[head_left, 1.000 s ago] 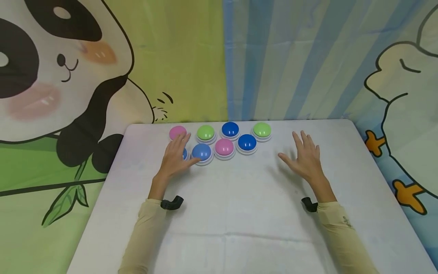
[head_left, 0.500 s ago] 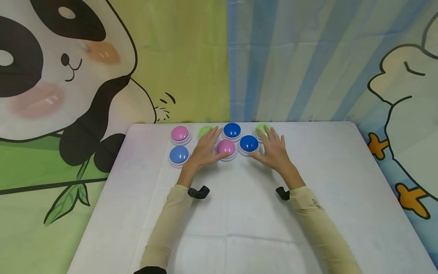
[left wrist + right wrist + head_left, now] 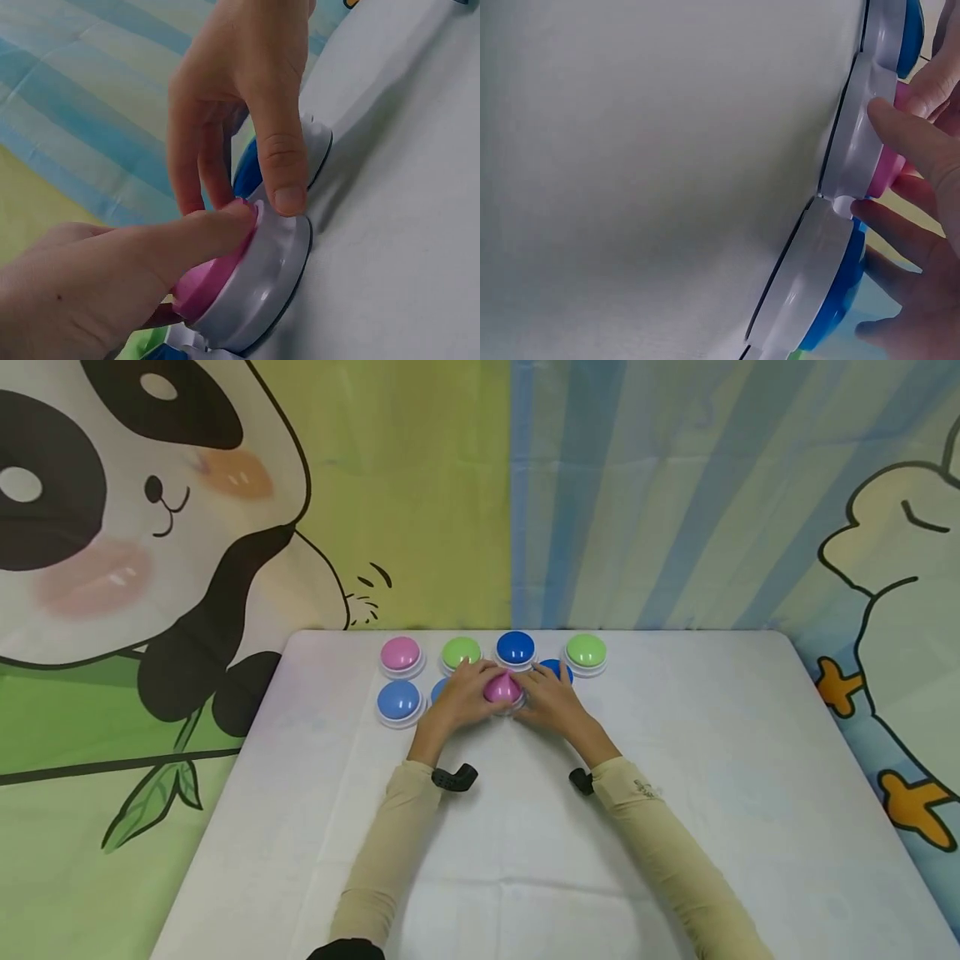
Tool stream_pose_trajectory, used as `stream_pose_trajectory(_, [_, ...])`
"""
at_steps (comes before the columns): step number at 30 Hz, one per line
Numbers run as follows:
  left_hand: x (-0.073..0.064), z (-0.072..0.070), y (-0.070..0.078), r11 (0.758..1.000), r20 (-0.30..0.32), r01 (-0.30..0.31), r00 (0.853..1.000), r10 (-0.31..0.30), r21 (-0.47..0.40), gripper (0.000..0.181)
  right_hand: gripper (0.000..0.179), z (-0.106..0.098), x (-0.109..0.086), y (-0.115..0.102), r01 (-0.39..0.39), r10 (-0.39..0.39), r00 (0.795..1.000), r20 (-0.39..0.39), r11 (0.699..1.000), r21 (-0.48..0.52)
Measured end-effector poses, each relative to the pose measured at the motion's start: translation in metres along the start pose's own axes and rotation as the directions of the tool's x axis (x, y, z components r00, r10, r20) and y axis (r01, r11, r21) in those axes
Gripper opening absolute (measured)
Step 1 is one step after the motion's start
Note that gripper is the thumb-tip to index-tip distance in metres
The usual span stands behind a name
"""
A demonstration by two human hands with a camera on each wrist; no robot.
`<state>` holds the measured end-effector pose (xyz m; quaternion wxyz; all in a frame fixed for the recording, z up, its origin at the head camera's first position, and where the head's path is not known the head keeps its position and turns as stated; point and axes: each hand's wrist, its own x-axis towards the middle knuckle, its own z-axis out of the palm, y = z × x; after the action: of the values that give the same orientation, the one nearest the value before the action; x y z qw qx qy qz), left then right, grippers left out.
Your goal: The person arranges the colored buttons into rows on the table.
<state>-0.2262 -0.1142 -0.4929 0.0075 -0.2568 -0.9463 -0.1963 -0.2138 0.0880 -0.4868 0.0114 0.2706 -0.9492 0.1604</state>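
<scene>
A pink dome button (image 3: 504,688) on a white round base sits in the front row, between both hands. My left hand (image 3: 467,695) holds its left side; in the left wrist view the left thumb lies along the pink dome. My right hand (image 3: 553,700) grips the right side. In the left wrist view the right thumb presses the white base (image 3: 259,277), and its other fingers reach round the far side. A dark blue button (image 3: 557,670), partly covered by the right hand, stands right beside the pink one. A light blue button (image 3: 438,690) is mostly hidden behind the left hand.
Another light blue button (image 3: 399,700) stands at the front left. Along the table's back edge are a pink button (image 3: 401,653), a green one (image 3: 461,652), a dark blue one (image 3: 515,647) and a second green one (image 3: 586,650). A printed curtain (image 3: 427,485) hangs behind the white table (image 3: 510,835).
The left hand moves right, from over the light blue buttons to the pink button. The right hand comes in leftward from the right side of the table. Both now hold the pink button.
</scene>
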Motion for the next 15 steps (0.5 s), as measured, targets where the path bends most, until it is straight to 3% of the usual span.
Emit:
stream_pose_trajectory(9, [-0.0007, 0.0060, -0.0011, 0.995, 0.028, 0.047, 0.999, -0.045, -0.088, 0.072, 0.072, 0.0041, 0.0053, 0.0045, -0.001, -0.001, 0.999, 0.049, 0.999, 0.038])
stream_pose_trajectory(15, [0.0004, 0.0039, -0.0014, 0.993, 0.046, 0.037, 0.998, -0.032, -0.116, 0.078, 0.073, 0.0058, 0.0078, 0.0052, 0.062, -0.064, 0.998, 0.014, 0.995, 0.080])
